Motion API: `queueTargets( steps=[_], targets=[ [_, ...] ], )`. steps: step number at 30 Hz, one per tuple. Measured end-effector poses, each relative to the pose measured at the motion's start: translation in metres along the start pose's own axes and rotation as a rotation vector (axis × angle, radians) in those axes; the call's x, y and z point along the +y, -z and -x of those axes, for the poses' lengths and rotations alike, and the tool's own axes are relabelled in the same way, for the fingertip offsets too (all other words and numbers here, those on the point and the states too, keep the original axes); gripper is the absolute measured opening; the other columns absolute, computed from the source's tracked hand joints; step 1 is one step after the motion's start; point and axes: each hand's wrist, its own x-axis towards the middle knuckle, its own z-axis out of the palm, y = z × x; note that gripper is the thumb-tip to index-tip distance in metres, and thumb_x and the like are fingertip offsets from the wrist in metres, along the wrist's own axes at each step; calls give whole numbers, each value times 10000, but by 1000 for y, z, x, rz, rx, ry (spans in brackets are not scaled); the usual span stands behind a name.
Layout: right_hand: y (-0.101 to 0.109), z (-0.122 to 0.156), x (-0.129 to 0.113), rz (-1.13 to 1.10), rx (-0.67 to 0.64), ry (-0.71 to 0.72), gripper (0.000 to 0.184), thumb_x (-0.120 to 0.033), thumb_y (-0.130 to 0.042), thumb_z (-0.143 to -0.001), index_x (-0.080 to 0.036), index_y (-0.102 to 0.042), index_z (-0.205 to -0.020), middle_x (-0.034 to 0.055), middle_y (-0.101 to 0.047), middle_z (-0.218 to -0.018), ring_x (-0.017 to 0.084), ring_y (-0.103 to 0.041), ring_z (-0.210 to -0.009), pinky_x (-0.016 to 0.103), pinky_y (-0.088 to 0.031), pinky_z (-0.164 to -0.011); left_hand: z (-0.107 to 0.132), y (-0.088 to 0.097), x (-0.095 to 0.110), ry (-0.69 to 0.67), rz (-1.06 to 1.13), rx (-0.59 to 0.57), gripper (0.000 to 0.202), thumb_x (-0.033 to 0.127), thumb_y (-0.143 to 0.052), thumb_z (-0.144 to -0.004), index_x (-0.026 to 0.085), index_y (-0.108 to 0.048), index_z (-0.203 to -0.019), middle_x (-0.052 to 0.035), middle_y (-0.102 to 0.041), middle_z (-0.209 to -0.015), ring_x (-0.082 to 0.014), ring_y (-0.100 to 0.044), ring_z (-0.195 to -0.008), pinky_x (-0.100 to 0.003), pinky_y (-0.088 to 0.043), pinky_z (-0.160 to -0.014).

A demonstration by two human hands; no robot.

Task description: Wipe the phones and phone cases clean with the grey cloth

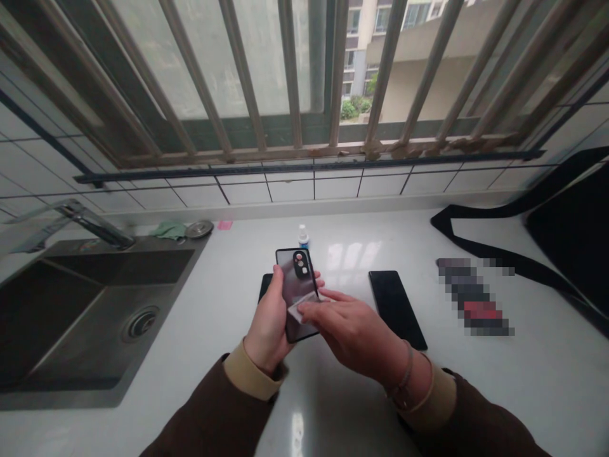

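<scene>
A phone case [294, 282] with a translucent back and black rim is held up over the counter, its camera cutouts near the top. My left hand [271, 320] is closed around the case, thumb on the left edge and fingertips showing past the right edge. Pinched in my right hand [354, 333] is a small white wipe [303, 306], which lies against the lower part of the case's back. A black phone [398, 309] rests on the counter to the right. Another dark flat object [264, 287] is mostly hidden behind my left hand.
Behind the case stands a small white-capped bottle [303, 237]. To the left is a steel sink [118, 374] with a faucet [95, 222], a green cloth [170, 230] and a drain cover [199, 229]. A black bag [571, 222] with its strap and a pixelated item [476, 297] lie right.
</scene>
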Motion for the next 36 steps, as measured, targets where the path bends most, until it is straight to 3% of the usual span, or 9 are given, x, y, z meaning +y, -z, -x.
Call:
queueTargets(
  steps=[4, 6, 8, 11, 13, 17, 29, 32, 36],
  targets=[
    [5, 0, -11, -163, -101, -60, 226, -158, -522, -1093, -228, -704, -1208, 57, -851, -1055, 203, -831, -976, 361, -655, -959, -3, 4, 7, -63, -24, 57, 580, 657, -455, -1083, 204, -772, -1258, -146, -800, -1189, -263, -781, -916, -448, -686, -784],
    [11, 0, -12, -251, -34, -179, 229, -196, -511, -1111, -234, -725, -1183, 47, -847, -1035, 187, -826, -924, 309, -653, -854, -2, 6, 6, -46, -51, 16, 632, 681, -451, -1073, 166, -782, -1229, -169, -793, -1191, -269, -775, -932, -421, -681, -778],
    [18, -1, -8, -277, 187, -358, 249, -253, -490, -1133, -240, -736, -1165, 49, -842, -1062, 185, -817, -935, 307, -642, -844, 0, 7, 2, -56, -105, -67, 657, 698, -462, -1062, 149, -782, -1228, -182, -784, -1208, -290, -767, -989, -414, -674, -795],
    [28, -2, 1, -79, 588, -622, 275, -331, -482, -1142, -239, -741, -1153, 70, -829, -1100, 223, -801, -1002, 361, -640, -871, 4, 8, -6, -167, -308, -225, 646, 712, -490, -1048, 188, -732, -1339, -175, -755, -1297, -318, -738, -1080, -440, -665, -826],
    [32, -2, 6, 90, 691, -675, 272, -337, -492, -1135, -237, -741, -1178, 81, -819, -1138, 251, -790, -1057, 407, -637, -916, 8, 8, -9, -236, -478, -313, 649, 715, -469, -1055, 204, -699, -1382, -170, -738, -1323, -303, -725, -1088, -420, -652, -840],
    [31, -2, 8, 149, 589, -513, 269, -247, -491, -1128, -245, -726, -1260, 74, -816, -1216, 238, -787, -1140, 402, -643, -980, 14, 9, -15, -215, -628, -435, 678, 732, -400, -1066, 204, -667, -1397, -169, -737, -1259, -277, -719, -1055, -372, -624, -817],
    [30, -1, -2, 28, 440, -59, 360, -28, -542, -1054, -225, -670, -1327, 89, -781, -1351, 203, -724, -1313, 434, -607, -1149, 16, 8, -22, -115, -687, -529, 610, 724, -468, -1054, 181, -701, -1206, -104, -738, -973, -198, -690, -781, -305, -566, -693],
    [30, 0, 0, 17, 436, -89, 325, -48, -540, -1064, -221, -691, -1295, 86, -787, -1341, 199, -736, -1293, 408, -623, -1119, 16, 9, -21, -10, -634, -498, 681, 781, -495, -1011, 162, -694, -1218, -120, -761, -951, -206, -720, -721, -309, -562, -653],
    [30, 1, 3, 60, 451, -306, 283, -157, -528, -1107, -252, -724, -1287, 50, -819, -1264, 201, -791, -1162, 378, -659, -1013, 22, 5, -16, 138, -469, -424, 718, 797, -506, -995, 141, -713, -1200, -180, -790, -975, -250, -763, -712, -334, -570, -628]
  ],
)
